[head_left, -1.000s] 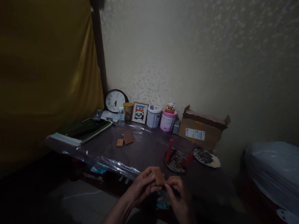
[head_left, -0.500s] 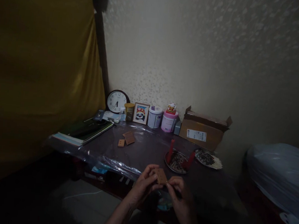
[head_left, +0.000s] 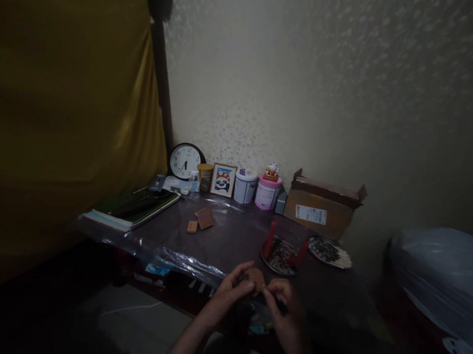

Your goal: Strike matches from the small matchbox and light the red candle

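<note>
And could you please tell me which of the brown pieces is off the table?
The brown piece in the left hand, with the right hand at its edge; the other brown pieces lie on the table.

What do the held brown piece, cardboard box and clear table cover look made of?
Held brown piece: wood or stiff card, dull finish; flat brown face, too dim to settle.
Cardboard box: paperboard, matte; plain brown sides and bent flaps.
Clear table cover: probably plastic film, glossy; see-through, with bright wrinkled streaks along the front edge.
</note>
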A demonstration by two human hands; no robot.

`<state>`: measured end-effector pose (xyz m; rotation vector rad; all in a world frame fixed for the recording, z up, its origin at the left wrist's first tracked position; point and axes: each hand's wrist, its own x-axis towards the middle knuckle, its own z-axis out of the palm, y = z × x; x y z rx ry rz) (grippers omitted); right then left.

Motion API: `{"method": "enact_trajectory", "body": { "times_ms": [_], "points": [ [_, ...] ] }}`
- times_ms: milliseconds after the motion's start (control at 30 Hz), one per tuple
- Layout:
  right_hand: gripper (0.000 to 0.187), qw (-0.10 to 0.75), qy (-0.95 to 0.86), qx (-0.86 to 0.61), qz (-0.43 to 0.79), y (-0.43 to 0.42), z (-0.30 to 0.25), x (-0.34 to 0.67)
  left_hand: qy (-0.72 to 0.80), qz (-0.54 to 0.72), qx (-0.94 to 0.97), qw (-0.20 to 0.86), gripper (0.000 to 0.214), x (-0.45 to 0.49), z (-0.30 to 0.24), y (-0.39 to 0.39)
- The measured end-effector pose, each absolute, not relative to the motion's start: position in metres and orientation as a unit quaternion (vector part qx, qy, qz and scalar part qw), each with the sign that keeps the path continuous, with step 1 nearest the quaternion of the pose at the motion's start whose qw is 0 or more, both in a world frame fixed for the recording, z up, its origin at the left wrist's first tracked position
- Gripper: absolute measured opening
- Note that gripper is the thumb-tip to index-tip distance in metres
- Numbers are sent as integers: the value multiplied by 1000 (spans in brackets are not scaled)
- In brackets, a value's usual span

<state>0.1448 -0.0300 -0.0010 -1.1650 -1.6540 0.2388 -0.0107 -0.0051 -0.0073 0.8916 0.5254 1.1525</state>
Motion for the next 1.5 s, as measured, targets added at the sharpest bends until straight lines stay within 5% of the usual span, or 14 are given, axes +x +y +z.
{"method": "enact_trajectory", "body": {
  "times_ms": [200, 700, 833, 1133, 1500],
  "points": [
    [12, 530, -682, -490, 114, -31, 4, 142, 262, 505, 425, 704, 59, -9, -10, -2],
    [17, 576, -556, -532, 274, -18, 4, 151, 216, 541, 353, 732, 34, -10, -9, -3],
    [32, 588, -544, -494, 338, -17, 7, 153, 182, 536, 318, 760, 32, -10, -6, -3],
    [12, 551, -570, -505, 342, -23, 13, 149, 185, 528, 328, 761, 29, -12, -8, -3],
    [36, 581, -543, -505, 335, -19, 15, 151, 190, 519, 344, 759, 32, -11, -8, -3]
  ]
}}
